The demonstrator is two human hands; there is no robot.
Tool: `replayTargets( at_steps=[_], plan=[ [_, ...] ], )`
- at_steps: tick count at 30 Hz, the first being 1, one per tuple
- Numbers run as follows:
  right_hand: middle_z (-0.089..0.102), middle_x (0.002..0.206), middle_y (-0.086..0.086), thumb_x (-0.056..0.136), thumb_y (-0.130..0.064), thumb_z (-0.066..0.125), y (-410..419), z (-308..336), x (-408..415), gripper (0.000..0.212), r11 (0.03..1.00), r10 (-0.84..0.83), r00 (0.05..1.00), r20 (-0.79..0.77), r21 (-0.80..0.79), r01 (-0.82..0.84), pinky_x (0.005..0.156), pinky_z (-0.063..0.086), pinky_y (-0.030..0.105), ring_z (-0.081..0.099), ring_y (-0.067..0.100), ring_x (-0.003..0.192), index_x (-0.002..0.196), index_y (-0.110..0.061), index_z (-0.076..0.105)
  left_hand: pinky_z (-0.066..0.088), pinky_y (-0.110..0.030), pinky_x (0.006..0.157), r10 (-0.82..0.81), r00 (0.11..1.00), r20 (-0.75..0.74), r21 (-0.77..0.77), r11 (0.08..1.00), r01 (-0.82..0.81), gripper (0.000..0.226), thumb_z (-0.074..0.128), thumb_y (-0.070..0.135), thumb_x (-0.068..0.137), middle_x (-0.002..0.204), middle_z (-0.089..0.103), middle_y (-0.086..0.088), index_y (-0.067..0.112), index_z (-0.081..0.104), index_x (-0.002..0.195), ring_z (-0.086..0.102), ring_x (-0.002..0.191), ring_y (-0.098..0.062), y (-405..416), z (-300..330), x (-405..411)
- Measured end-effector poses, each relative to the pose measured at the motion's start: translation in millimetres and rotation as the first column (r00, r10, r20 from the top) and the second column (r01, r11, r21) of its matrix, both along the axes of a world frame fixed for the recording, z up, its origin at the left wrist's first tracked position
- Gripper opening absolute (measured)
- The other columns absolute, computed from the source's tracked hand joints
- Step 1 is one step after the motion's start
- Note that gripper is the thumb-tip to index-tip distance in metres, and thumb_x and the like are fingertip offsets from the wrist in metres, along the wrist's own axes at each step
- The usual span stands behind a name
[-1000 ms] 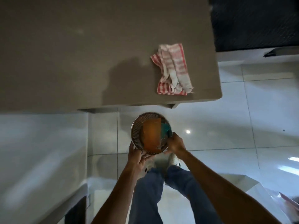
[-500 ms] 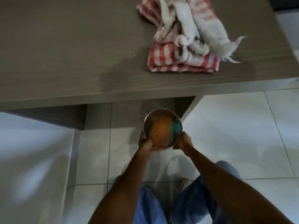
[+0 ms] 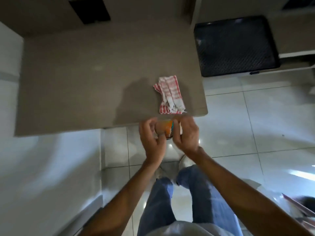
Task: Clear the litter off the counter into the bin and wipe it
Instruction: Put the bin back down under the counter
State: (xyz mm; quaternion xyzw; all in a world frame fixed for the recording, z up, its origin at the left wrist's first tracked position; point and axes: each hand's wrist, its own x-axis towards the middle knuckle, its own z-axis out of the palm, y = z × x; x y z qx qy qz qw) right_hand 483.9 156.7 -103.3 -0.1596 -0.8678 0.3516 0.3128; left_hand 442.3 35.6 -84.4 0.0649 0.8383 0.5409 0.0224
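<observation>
A small round metal bin with orange and teal litter inside is held between my hands at the counter's front edge. My left hand grips its left side, with a finger across the orange litter. My right hand wraps its right side. Both hands are motion-blurred and hide most of the bin. A crumpled red-and-white checked cloth lies on the brown counter just beyond the bin, near the front right corner.
A black perforated crate stands to the right of the counter, farther back. A dark rectangular opening sits at the counter's far side. White tiled floor lies below, with my legs and shoes on it.
Both hands have lifted the bin from low over the floor up to the counter's front edge. The view has pulled back, so the whole counter and the black crate now show.
</observation>
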Motion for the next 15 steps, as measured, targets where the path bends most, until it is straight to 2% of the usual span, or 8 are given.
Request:
replayTargets(
  at_steps=[3,4,5,7,9,11,13,15],
  plan=[
    [0.065,0.104,0.009,0.100,-0.021,0.049,30.2,34.0,-63.5,0.018,0.951,-0.254,0.943,0.217,-0.123,0.284,0.081,0.053,0.037,0.058,0.025,0.094,0.107,-0.010,0.060,0.041,-0.014,0.080,-0.022,0.990,0.143,-0.189,0.981,0.049,0.018,0.062,0.008,0.089,0.106,0.066,-0.009,0.005,0.067,0.106,0.061,0.096,-0.010,49.5,31.0,-64.3],
    [0.066,0.108,0.011,0.096,-0.025,0.051,41.4,38.0,-83.7,0.023,0.925,-0.241,0.886,0.397,-0.183,0.333,0.086,0.055,0.043,0.060,0.029,0.100,0.111,-0.009,0.059,0.040,-0.021,0.073,-0.030,0.974,0.224,-0.249,0.965,0.087,0.007,0.063,0.010,0.089,0.088,0.069,-0.007,0.008,0.070,0.088,0.065,0.080,-0.003,66.6,33.0,-84.7],
    [0.068,0.110,0.013,0.093,-0.028,0.054,50.5,39.2,-100.7,0.029,0.898,-0.179,0.802,0.570,-0.238,0.369,0.089,0.055,0.046,0.063,0.034,0.103,0.113,-0.008,0.059,0.039,-0.024,0.066,-0.018,0.954,0.298,-0.285,0.953,0.107,0.018,0.063,0.012,0.090,0.070,0.067,-0.002,0.014,0.068,0.072,0.063,0.060,0.003,82.3,34.9,-101.0],
    [0.073,0.109,0.018,0.091,-0.031,0.059,71.3,39.4,-127.1,0.033,0.868,-0.050,0.682,0.730,-0.306,0.391,0.084,0.055,0.039,0.069,0.036,0.105,0.112,-0.006,0.065,0.046,-0.034,0.062,0.012,0.878,0.479,-0.277,0.951,0.138,0.021,0.060,0.016,0.093,0.071,0.072,-0.005,0.011,0.073,0.077,0.066,0.057,-0.001,110.0,36.2,-127.4],
    [0.076,0.105,0.019,0.092,-0.029,0.061,95.7,44.8,-140.6,0.031,0.834,0.026,0.713,0.700,-0.408,0.370,0.076,0.055,0.035,0.073,0.035,0.102,0.107,-0.005,0.072,0.060,-0.045,0.086,-0.018,0.784,0.621,-0.132,0.983,0.127,0.022,0.053,0.012,0.097,0.106,0.078,-0.018,0.008,0.073,0.103,0.076,0.095,-0.028,134.6,38.3,-140.6],
    [0.078,0.106,0.014,0.090,-0.023,0.063,131.8,53.2,-147.1,0.027,0.789,0.003,0.786,0.618,-0.485,0.378,0.080,0.057,0.034,0.073,0.030,0.101,0.110,-0.009,0.073,0.060,-0.047,0.096,-0.099,0.789,0.607,0.004,0.993,0.122,0.030,0.051,0.004,0.098,0.120,0.075,-0.021,0.003,0.069,0.122,0.073,0.109,-0.034,163.3,41.9,-153.3],
    [0.078,0.109,0.008,0.089,-0.018,0.063,173.9,59.4,-153.0,0.028,0.770,-0.094,0.824,0.559,-0.484,0.416,0.079,0.051,0.025,0.072,0.024,0.102,0.116,-0.015,0.072,0.061,-0.047,0.090,-0.181,0.798,0.575,0.070,0.983,0.172,0.027,0.051,-0.001,0.097,0.117,0.074,-0.025,-0.001,0.067,0.120,0.074,0.104,-0.036,199.8,43.8,-169.6],
    [0.078,0.111,0.006,0.091,-0.019,0.063,222.1,59.0,-164.7,0.027,0.738,-0.189,0.827,0.529,-0.480,0.475,0.082,0.049,0.023,0.071,0.022,0.103,0.116,-0.017,0.072,0.062,-0.036,0.073,-0.231,0.760,0.608,0.101,0.971,0.215,0.017,0.052,0.000,0.100,0.102,0.074,-0.021,0.007,0.067,0.104,0.075,0.079,-0.022,247.7,45.5,-188.8]
  ],
)
